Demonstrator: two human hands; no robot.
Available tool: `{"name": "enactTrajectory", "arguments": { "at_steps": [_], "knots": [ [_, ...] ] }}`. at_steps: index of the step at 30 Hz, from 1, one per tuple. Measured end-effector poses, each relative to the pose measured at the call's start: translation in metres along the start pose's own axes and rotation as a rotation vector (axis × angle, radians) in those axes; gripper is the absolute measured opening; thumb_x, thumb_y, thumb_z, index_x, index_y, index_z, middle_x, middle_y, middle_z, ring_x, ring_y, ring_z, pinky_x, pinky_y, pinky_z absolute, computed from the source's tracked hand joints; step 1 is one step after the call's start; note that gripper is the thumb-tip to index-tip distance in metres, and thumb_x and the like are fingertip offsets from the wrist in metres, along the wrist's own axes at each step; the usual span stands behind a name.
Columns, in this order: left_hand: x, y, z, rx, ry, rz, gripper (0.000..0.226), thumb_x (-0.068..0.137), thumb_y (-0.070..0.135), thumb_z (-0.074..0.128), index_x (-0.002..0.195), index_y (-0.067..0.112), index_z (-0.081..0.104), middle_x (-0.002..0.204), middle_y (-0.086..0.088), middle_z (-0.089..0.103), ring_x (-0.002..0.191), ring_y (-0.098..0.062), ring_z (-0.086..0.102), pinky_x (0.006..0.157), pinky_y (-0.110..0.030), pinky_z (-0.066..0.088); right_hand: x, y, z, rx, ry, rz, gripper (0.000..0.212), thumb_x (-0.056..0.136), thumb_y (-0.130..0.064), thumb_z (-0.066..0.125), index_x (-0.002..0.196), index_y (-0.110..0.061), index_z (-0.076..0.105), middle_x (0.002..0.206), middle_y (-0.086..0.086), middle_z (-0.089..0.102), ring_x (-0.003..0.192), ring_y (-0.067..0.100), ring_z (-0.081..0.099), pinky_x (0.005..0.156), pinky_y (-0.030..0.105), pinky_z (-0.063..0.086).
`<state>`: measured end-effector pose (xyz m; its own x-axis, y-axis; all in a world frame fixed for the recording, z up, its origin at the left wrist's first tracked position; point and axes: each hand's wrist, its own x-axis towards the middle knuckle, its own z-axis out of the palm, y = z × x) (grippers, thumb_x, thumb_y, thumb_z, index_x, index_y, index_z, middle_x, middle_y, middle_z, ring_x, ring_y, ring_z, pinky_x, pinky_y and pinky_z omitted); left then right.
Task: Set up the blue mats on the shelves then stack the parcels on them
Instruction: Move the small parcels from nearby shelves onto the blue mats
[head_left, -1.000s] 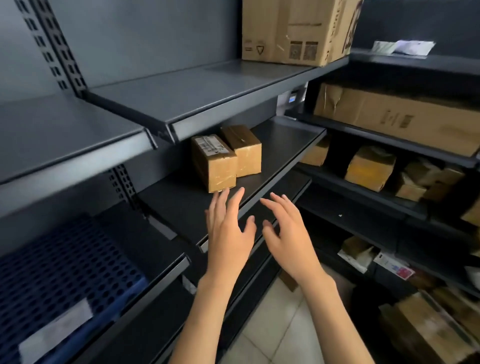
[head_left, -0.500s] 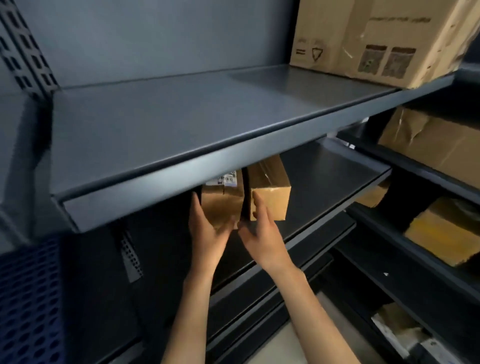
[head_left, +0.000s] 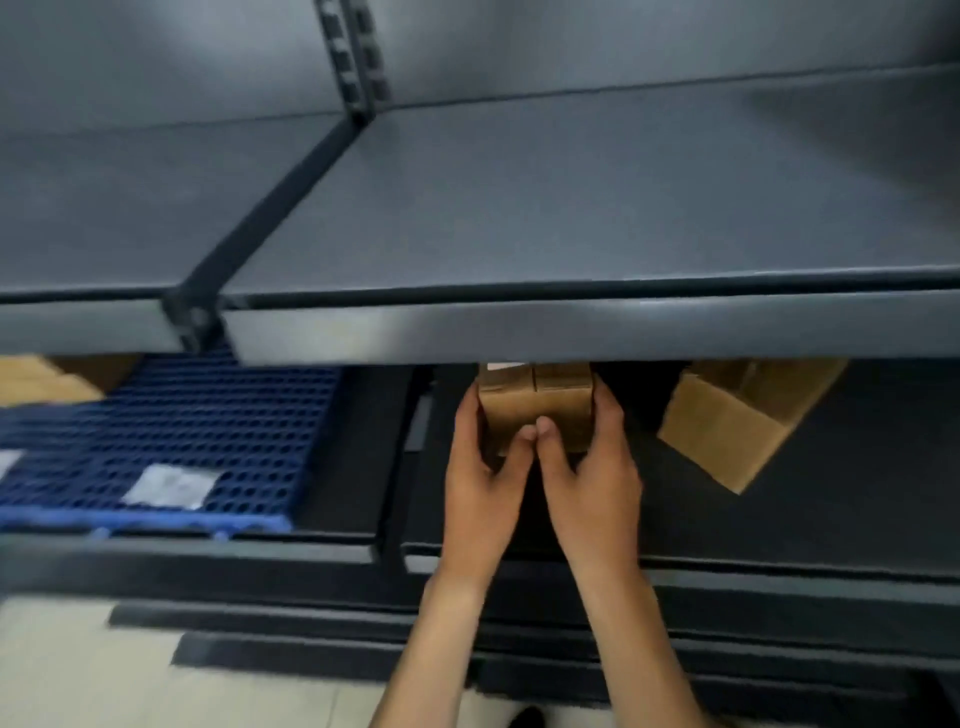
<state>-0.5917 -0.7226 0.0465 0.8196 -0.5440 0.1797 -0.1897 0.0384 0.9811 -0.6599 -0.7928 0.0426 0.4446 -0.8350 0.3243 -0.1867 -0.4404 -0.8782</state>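
Two small brown parcels (head_left: 535, 410) stand side by side on the dark middle shelf (head_left: 831, 519), their tops hidden under the shelf above. My left hand (head_left: 485, 467) presses the left side of the pair and my right hand (head_left: 592, 467) presses the right side, with both thumbs meeting on the front face. A blue perforated mat (head_left: 171, 441) lies on the neighbouring shelf bay to the left, with a white label on it.
A larger brown box (head_left: 727, 431) sits tilted on the same shelf to the right of the parcels. Another brown box (head_left: 47, 379) shows at the far left behind the mat. The grey upper shelf (head_left: 571, 327) overhangs the hands. Lower shelf edges and pale floor lie below.
My hands went from open in front of the shelf to clasping the two parcels from both sides. The view has swung left and down, bringing the blue mat into sight.
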Motion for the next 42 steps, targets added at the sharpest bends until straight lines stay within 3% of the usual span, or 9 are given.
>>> {"name": "enactTrajectory", "arguments": {
  "at_steps": [6,14,16,18,23,31,34,37,42],
  "knots": [
    [-0.038,0.021,-0.093,0.048,0.295,-0.012,0.067,0.088,0.009,0.067,0.145,0.025,0.037,0.136,-0.003,0.057,0.124,-0.016,0.056,0.105,-0.045,0.045,-0.041,-0.055,0.057,0.103,-0.342,-0.012,0.062,0.089,-0.035,0.059,0.139,-0.049,0.024,0.141,-0.008,0.049,0.124,0.013,0.051,0.096,0.029,0.044],
    [-0.065,0.02,-0.21,0.271,0.516,0.067,0.066,0.091,0.018,0.064,0.146,0.039,0.034,0.141,0.014,0.046,0.134,-0.011,0.04,0.111,-0.044,0.037,-0.113,-0.117,0.133,0.303,-0.489,-0.051,0.08,0.086,-0.036,0.063,0.141,-0.061,0.01,0.142,-0.018,0.043,0.116,-0.002,0.05,0.088,0.024,0.05],
    [-0.065,0.017,-0.241,0.333,0.479,0.111,0.065,0.093,0.017,0.062,0.146,0.04,0.034,0.145,0.015,0.041,0.138,-0.013,0.034,0.113,-0.045,0.032,-0.128,-0.129,0.155,0.278,-0.457,-0.064,0.094,0.085,-0.036,0.065,0.142,-0.061,-0.005,0.149,-0.01,0.037,0.108,-0.006,0.052,0.074,0.008,0.046],
    [-0.065,0.013,-0.27,0.388,0.409,0.163,0.064,0.093,0.017,0.058,0.144,0.047,0.033,0.148,0.024,0.034,0.142,-0.009,0.025,0.117,-0.042,0.024,-0.14,-0.139,0.176,0.219,-0.434,-0.098,0.098,0.085,-0.037,0.067,0.142,-0.059,-0.009,0.147,-0.007,0.035,0.095,-0.01,0.052,0.063,0.005,0.045],
    [-0.049,0.007,-0.335,0.5,0.25,0.266,0.062,0.093,0.01,0.051,0.143,0.042,0.036,0.154,0.013,0.032,0.147,-0.01,0.014,0.12,-0.031,0.01,-0.157,-0.16,0.225,0.121,-0.448,-0.104,0.084,0.085,-0.045,0.064,0.146,-0.05,0.007,0.146,0.0,0.043,0.122,0.018,0.054,0.088,0.035,0.052],
    [0.012,0.001,-0.389,0.651,0.162,0.329,0.061,0.085,0.014,0.05,0.142,0.033,0.043,0.151,0.006,0.041,0.143,-0.022,0.023,0.113,-0.056,0.025,-0.142,-0.179,0.292,-0.025,-0.317,-0.081,0.082,0.08,-0.066,0.051,0.149,-0.033,0.021,0.143,0.001,0.046,0.122,0.018,0.051,0.092,0.034,0.048],
    [0.044,-0.016,-0.401,0.743,0.133,0.34,0.061,0.082,0.017,0.052,0.14,0.036,0.045,0.153,0.006,0.038,0.145,-0.024,0.019,0.112,-0.062,0.02,-0.114,-0.173,0.325,-0.148,-0.307,-0.081,0.069,0.084,-0.052,0.057,0.144,-0.027,0.036,0.145,0.004,0.041,0.126,0.022,0.046,0.095,0.035,0.044],
    [0.08,-0.035,-0.412,0.787,0.043,0.305,0.061,0.084,0.014,0.057,0.141,0.034,0.045,0.157,0.003,0.031,0.148,-0.027,0.013,0.113,-0.063,0.016,-0.09,-0.166,0.355,-0.148,-0.31,-0.107,0.058,0.084,-0.049,0.052,0.134,-0.02,0.047,0.129,0.005,0.055,0.114,0.021,0.056,0.083,0.028,0.045],
    [0.116,-0.062,-0.426,0.915,-0.065,0.407,0.059,0.086,0.018,0.059,0.142,0.033,0.046,0.158,-0.003,0.028,0.15,-0.027,0.008,0.115,-0.063,0.011,-0.07,-0.16,0.383,-0.101,-0.336,-0.033,0.082,0.09,-0.035,0.063,0.151,-0.038,0.009,0.145,-0.002,0.045,0.116,-0.001,0.046,0.094,0.022,0.039]
  ]
}}
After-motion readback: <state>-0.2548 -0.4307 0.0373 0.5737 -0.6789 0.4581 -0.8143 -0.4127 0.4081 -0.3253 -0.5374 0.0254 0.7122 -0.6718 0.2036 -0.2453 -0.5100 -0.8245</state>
